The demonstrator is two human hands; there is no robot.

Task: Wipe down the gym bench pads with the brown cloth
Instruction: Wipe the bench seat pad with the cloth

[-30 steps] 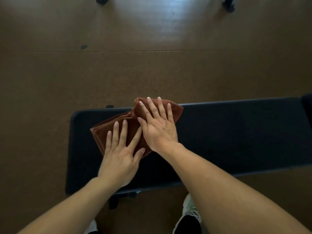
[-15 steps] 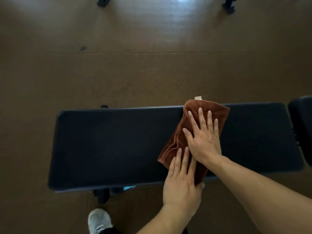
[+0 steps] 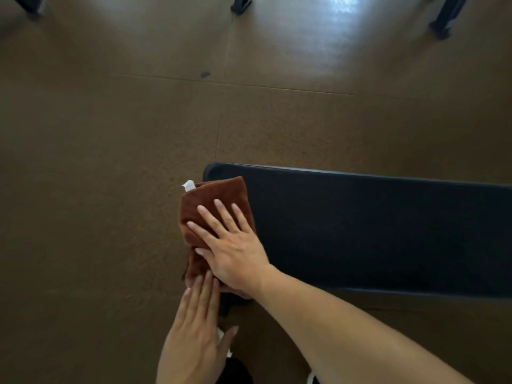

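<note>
Since the cloth (image 3: 216,214) is soft, light and folded, it likely bunches unless pinned flat; it lies over the pad's (image 3: 360,231) left end, partly hanging off. Right hand (image 3: 232,245) presses it with fingers spread, gripping nothing. Left hand (image 3: 196,336) lies flat, fingertips touching the cloth's near edge. No containers show.

The cloth (image 3: 219,214) lies on the bench pad's (image 3: 374,231) left end, under both hands.

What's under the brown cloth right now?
The brown cloth lies over the left end of the black bench pad, overhanging its edge. The right hand presses flat on it; pad beneath is hidden.
</note>
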